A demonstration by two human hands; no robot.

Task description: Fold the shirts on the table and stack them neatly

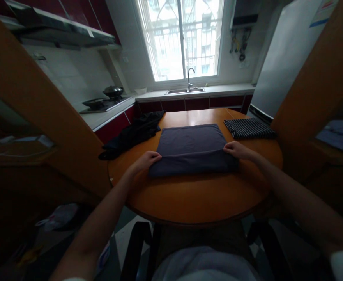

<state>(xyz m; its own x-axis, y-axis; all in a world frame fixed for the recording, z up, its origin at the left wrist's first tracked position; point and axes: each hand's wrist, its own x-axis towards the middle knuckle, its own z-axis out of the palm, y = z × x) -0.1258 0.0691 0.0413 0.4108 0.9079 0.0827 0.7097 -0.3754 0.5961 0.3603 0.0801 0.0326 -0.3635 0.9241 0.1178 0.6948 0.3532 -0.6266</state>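
Dark clothes (pixel 138 130) are lying heaped on the left side of the wooden table (pixel 195 199). The left hand (pixel 148 159) is pinching a greyish-purple cloth (pixel 190 140), fingers clamped on its left side. That cloth is lying spread across the table's middle, an edge running between both hands. The right hand (pixel 236 149) is clamping its fingers on the right side, and a striped cloth (pixel 249 128) is resting farther right.
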